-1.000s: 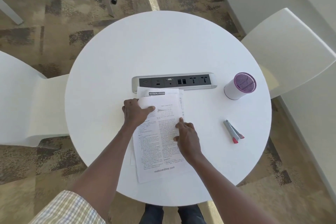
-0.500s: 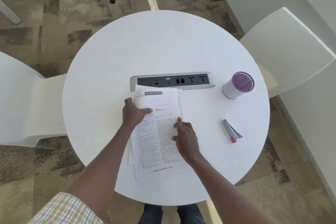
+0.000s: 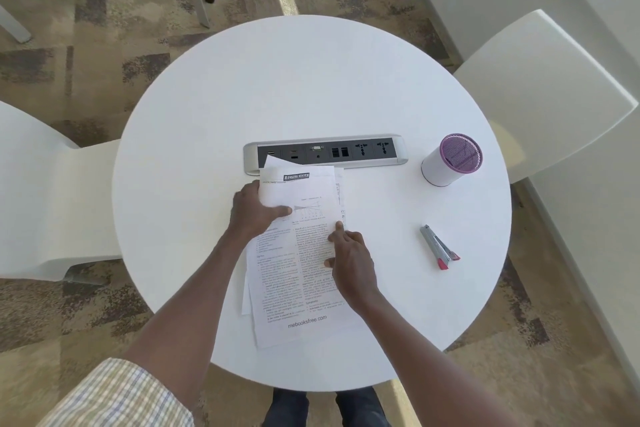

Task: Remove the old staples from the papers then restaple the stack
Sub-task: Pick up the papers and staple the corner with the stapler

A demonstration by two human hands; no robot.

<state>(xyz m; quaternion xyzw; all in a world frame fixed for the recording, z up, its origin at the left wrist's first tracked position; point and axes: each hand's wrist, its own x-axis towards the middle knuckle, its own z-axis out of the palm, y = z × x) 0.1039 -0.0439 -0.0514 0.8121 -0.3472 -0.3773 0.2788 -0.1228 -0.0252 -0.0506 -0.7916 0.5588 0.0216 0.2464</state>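
A loose stack of printed papers (image 3: 294,270) lies on the round white table (image 3: 311,80), its sheets slightly fanned. My left hand (image 3: 254,210) grips the stack's upper left edge, thumb on top of the top sheet, and a sheet corner there rises over the power strip. My right hand (image 3: 351,260) rests on the right side of the top sheet, its index fingertip pressing near the right edge. A grey stapler (image 3: 439,247) with red ends lies on the table to the right, apart from both hands. No staples are discernible.
A silver power strip (image 3: 367,152) is set into the table just beyond the papers. A white mesh cup with a purple rim (image 3: 450,161) stands at the right. White chairs (image 3: 540,87) flank the table; an office chair base sits beyond.
My left hand has slid up and left along the stack to its edge and lifted the upper left corner. My right hand stays pressed on the paper.
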